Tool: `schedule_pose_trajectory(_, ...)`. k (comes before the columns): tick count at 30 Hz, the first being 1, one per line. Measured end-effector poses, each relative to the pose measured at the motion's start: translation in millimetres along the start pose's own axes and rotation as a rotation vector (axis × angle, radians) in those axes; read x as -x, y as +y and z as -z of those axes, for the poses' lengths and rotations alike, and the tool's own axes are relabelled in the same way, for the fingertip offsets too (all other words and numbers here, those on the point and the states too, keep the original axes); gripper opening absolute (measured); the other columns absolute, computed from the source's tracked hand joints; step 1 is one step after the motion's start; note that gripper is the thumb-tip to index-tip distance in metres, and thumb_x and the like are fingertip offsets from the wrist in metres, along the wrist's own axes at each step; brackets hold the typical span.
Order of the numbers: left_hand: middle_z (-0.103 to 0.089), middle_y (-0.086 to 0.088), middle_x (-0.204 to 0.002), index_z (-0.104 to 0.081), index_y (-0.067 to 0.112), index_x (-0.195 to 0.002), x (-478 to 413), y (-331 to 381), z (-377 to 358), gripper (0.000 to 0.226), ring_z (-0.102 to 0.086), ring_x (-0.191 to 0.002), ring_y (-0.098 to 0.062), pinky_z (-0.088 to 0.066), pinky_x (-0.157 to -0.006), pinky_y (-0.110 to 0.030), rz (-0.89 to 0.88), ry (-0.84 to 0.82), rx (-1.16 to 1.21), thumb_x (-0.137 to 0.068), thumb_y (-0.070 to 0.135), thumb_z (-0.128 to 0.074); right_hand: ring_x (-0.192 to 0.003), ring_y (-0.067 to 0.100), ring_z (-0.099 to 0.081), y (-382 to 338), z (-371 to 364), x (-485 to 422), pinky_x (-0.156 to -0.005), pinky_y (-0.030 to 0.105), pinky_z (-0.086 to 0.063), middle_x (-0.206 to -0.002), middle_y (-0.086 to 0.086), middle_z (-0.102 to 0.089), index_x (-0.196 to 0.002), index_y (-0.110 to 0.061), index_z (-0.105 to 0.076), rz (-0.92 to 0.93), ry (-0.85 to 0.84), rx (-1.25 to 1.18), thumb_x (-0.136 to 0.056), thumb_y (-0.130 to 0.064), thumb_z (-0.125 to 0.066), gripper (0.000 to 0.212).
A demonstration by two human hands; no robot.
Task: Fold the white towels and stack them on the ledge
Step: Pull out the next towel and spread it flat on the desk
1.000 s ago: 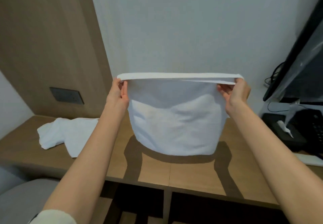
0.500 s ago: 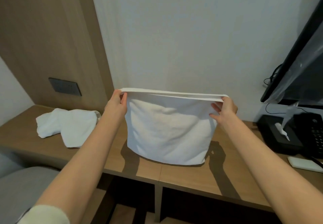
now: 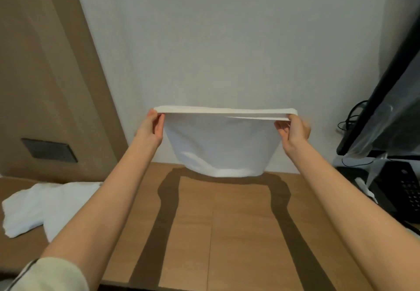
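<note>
Hanging doubled from both hands: white towel (image 3: 223, 147), upper edge stretched taut and level, two layers visible along that edge. Pinched at one top corner by left hand (image 3: 151, 129), thumb and fingers closed on the cloth. Pinched at the opposite top corner by right hand (image 3: 293, 129) in like manner. Nothing else held in either hand.

Long axis of the towel: straight from hand to hand, side to side, parallel to the wall beyond. Body of the cloth draped below the hands, narrowing toward a rounded lower fold. Lower fold close above the bench (image 3: 227, 234). Contact not confirmed; small gap inferred from the dark shadow directly beneath.

Hands level with one another and equally far forward; neither judged nearer to the middle of the cloth. Judged step in hand: a further halving, either by carrying one corner across to the other or by lowering onto the bench first. Either way, governed by the hand-to-hand line of the top edge and by the bench lying straight below both hands.

Outward of the left hand and lower, well apart from the held towel: second white towel (image 3: 34, 209), crumpled, lying on the bench. Nearer the left hand than the right. Judged not yet folded. No folded stack in view.

Outward of the right hand and lower: black telephone (image 3: 409, 190). Above it, dark screen (image 3: 386, 86). Both apart from the held towel.
</note>
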State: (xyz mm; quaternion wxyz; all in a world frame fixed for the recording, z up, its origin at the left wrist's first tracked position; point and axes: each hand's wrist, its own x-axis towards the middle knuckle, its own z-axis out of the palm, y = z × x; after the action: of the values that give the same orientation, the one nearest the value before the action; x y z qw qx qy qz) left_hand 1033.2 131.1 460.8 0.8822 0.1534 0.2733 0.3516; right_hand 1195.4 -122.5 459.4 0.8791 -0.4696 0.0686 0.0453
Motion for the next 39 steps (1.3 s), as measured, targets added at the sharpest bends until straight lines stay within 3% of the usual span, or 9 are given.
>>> schedule_pose_trajectory(6,-0.063,-0.005,-0.112,-0.053,0.001,-0.129,7,-20,37,0.038,-0.055,-0.121,-0.016,-0.04,-0.102,-0.02,0.002,0.072,-0.064,-0.092,0.0,-0.057,-0.088,0.019,-0.051,32,40,-1,-0.091,0.035,-0.051,-0.089,0.013,-0.049,-0.071,-0.014,-0.043,0.132,0.04,0.31,-0.093,0.002,-0.044,0.027)
schedule_pose_trajectory(9,-0.06,-0.005,-0.086,-0.06,-0.001,-0.104,14,-37,85,0.013,-0.058,-0.116,-0.016,-0.041,-0.101,-0.02,0.026,0.166,-0.133,-0.091,-0.003,-0.057,-0.088,0.019,-0.049,64,82,14,-0.083,0.029,-0.052,-0.09,0.013,-0.05,-0.072,-0.013,-0.045,0.131,0.066,0.451,-0.093,0.001,-0.043,0.025)
schedule_pose_trajectory(13,-0.063,-0.008,-0.097,-0.058,0.001,-0.086,34,-60,158,0.005,-0.062,-0.101,-0.017,-0.044,-0.1,-0.023,0.069,0.307,-0.213,-0.09,-0.002,-0.058,-0.091,0.03,-0.056,101,145,41,-0.086,0.037,-0.052,-0.093,0.017,-0.056,-0.095,0.003,-0.055,0.047,0.069,0.653,-0.093,-0.004,-0.045,0.013)
schedule_pose_trajectory(17,-0.062,-0.017,-0.104,-0.06,-0.004,-0.086,67,-84,215,0.004,-0.064,-0.08,-0.019,-0.058,-0.066,-0.024,0.104,0.452,-0.403,-0.085,-0.004,-0.064,-0.074,0.02,-0.063,125,206,67,-0.071,0.033,-0.054,-0.088,0.01,-0.063,-0.09,-0.008,-0.054,-0.082,0.088,0.813,-0.096,-0.015,-0.048,0.011)
schedule_pose_trajectory(20,-0.061,-0.02,-0.103,-0.056,-0.002,-0.076,87,-96,252,0.012,-0.061,-0.07,-0.019,-0.055,-0.052,-0.026,0.143,0.503,-0.489,-0.082,-0.009,-0.064,-0.071,0.027,-0.066,138,250,83,-0.078,0.046,-0.056,-0.076,0.011,-0.067,-0.082,-0.009,-0.054,-0.236,0.068,1.025,-0.094,-0.021,-0.049,0.017)
schedule_pose_trajectory(25,-0.065,-0.023,-0.109,-0.06,-0.006,-0.095,104,-112,306,0.019,-0.066,-0.088,-0.025,-0.056,-0.082,-0.033,0.142,0.583,-0.623,-0.078,-0.01,-0.067,-0.08,0.033,-0.066,147,300,107,-0.082,0.052,-0.054,-0.082,0.01,-0.061,-0.081,-0.017,-0.045,-0.327,-0.001,1.233,-0.087,-0.016,-0.058,0.015)
schedule_pose_trajectory(28,-0.064,-0.022,-0.116,-0.061,-0.006,-0.111,108,-121,327,0.031,-0.064,-0.1,-0.026,-0.053,-0.084,-0.029,0.15,0.568,-0.714,-0.081,-0.012,-0.062,-0.081,0.03,-0.062,147,316,118,-0.077,0.047,-0.054,-0.088,0.007,-0.059,-0.088,-0.018,-0.043,-0.235,-0.065,1.346,-0.086,-0.017,-0.062,0.019)
schedule_pose_trajectory(32,-0.065,-0.02,-0.114,-0.065,0.002,-0.099,114,-127,344,0.023,-0.065,-0.099,-0.028,-0.054,-0.08,-0.028,0.097,0.598,-0.893,-0.08,-0.011,-0.064,-0.075,0.016,-0.053,143,335,127,-0.06,0.029,-0.043,-0.087,0.0,-0.055,-0.085,-0.022,-0.048,-0.113,-0.306,1.664,-0.088,-0.018,-0.063,0.015)
schedule_pose_trajectory(39,-0.058,-0.019,-0.122,-0.052,0.009,-0.125,124,-134,351,0.052,-0.065,-0.095,-0.028,-0.056,-0.078,-0.032,0.093,0.587,-1.158,-0.079,-0.004,-0.071,-0.085,0.017,-0.054,139,338,137,-0.064,0.027,-0.043,-0.107,0.0,-0.053,-0.096,-0.023,-0.053,-0.027,-0.441,2.006,-0.09,-0.022,-0.06,0.008)
